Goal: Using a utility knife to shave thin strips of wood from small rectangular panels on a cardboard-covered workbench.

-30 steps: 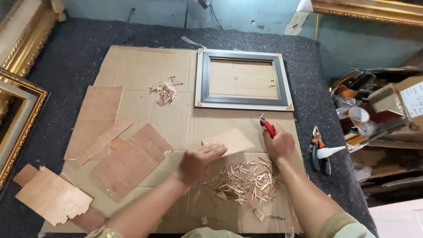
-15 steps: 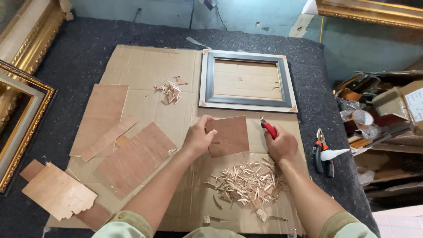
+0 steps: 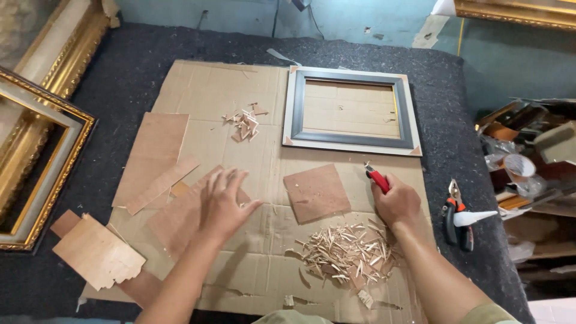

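My left hand (image 3: 224,203) lies flat with fingers spread on a brown thin wood sheet (image 3: 180,219) left of centre on the cardboard sheet (image 3: 240,90). My right hand (image 3: 396,203) is closed around a red-handled cutter (image 3: 377,177), resting on the cardboard to the right. Between the hands lies a small square brown board piece (image 3: 317,192), touched by neither hand. A pile of pale wood shavings (image 3: 348,252) sits just below it, by my right wrist. A grey picture frame (image 3: 351,141) lies flat at the upper right of the cardboard.
More thin wood pieces (image 3: 153,153) and a smaller chip pile (image 3: 245,123) lie on the cardboard's left and middle. A jagged wood offcut (image 3: 99,255) lies at lower left. Gold frames (image 3: 36,174) lean at the left. Pliers (image 3: 457,217) and a cluttered shelf (image 3: 528,174) are at the right.
My left hand let go of the small square board, which now lies flat, and moved left onto the large brown sheet. My right hand stayed in place with the cutter.
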